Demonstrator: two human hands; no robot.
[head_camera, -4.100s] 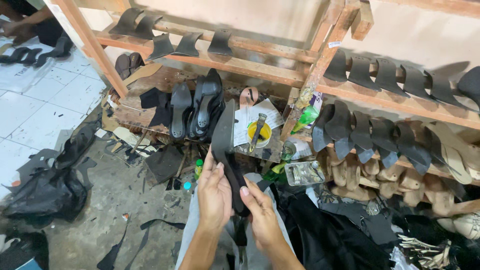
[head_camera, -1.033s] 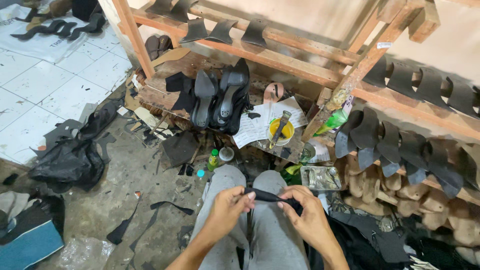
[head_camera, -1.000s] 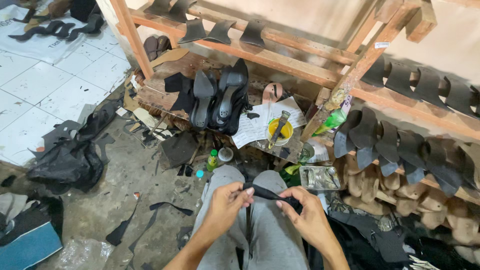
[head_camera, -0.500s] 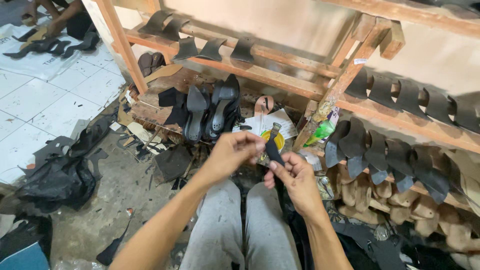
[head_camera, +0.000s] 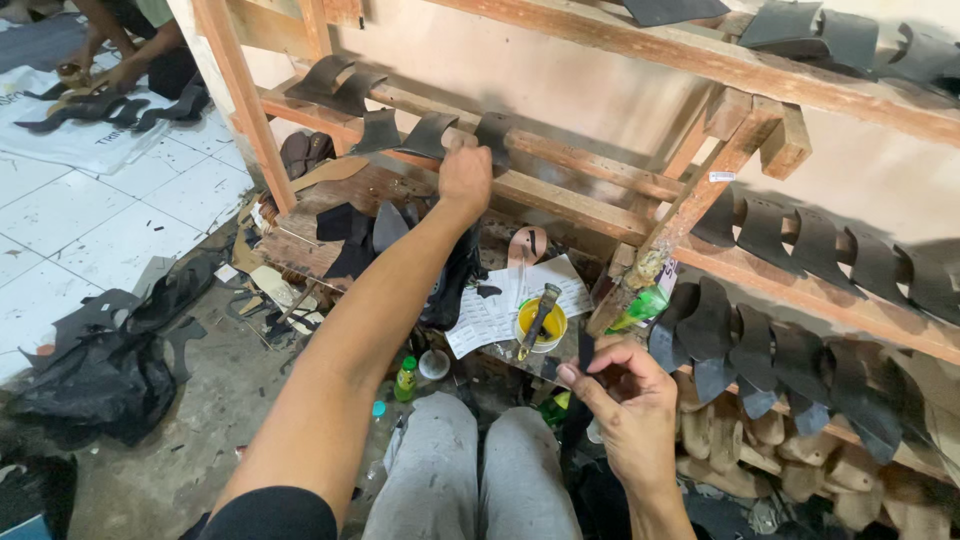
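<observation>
Head view: the left hand (head_camera: 466, 176) is stretched forward at full arm's length, its fingers curled shut on a black leather piece (head_camera: 492, 135) draped over the wooden rack rail (head_camera: 560, 190). Lower right, the right hand (head_camera: 625, 410) is raised palm-inward, thumb and forefinger pinching a black strip (head_camera: 586, 352).

leather pieces (head_camera: 430, 135): dark grey-black | wooden rack (head_camera: 560, 190): reddish brown | glue tin (head_camera: 541, 325) below rack: yellow | small bottle (head_camera: 405, 380) left of tin: green, yellow cap | trousers (head_camera: 470, 470): grey | floor tiles (head_camera: 70, 220): white
</observation>
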